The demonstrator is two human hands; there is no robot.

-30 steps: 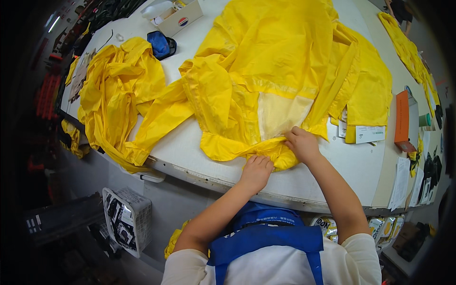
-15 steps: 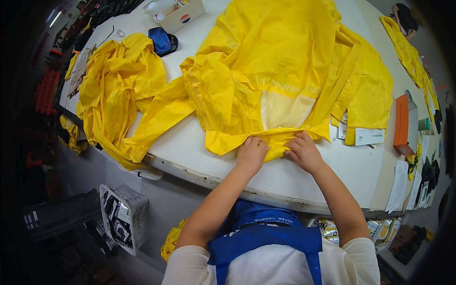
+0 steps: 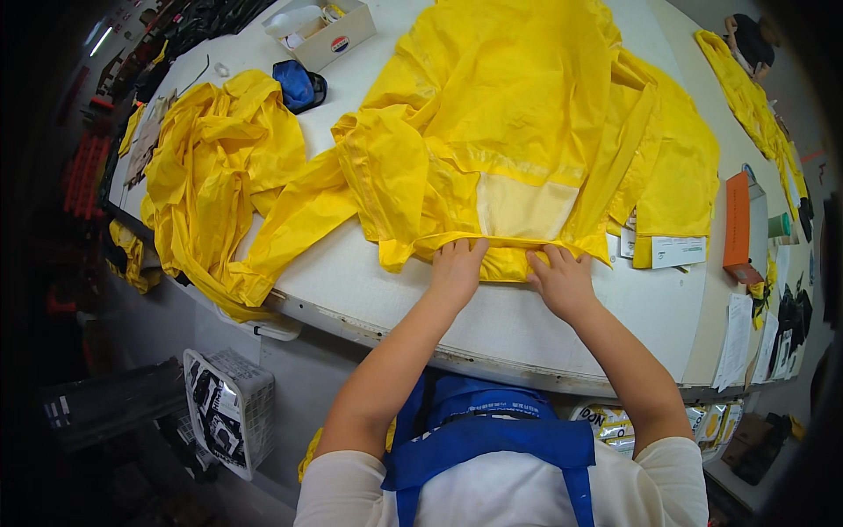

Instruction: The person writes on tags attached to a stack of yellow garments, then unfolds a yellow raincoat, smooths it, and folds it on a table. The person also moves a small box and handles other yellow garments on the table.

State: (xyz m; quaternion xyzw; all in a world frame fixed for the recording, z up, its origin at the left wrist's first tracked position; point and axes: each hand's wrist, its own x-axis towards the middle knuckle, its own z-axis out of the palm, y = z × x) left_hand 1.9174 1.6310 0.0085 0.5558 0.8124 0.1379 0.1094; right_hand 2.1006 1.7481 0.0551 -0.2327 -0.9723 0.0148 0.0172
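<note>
I log both hands flat on the near hem of the yellow garment (image 3: pixel 527 132) spread on the white table (image 3: pixel 492 325). Left hand (image 3: pixel 457 268) and right hand (image 3: pixel 562 281): fingers extended, pressing, gripping nothing. Judged step: hem smoothing; next needs even outward pressure.

Bright overhead light, sharp centre; fisheye bend, dark vignette at edges.
</note>
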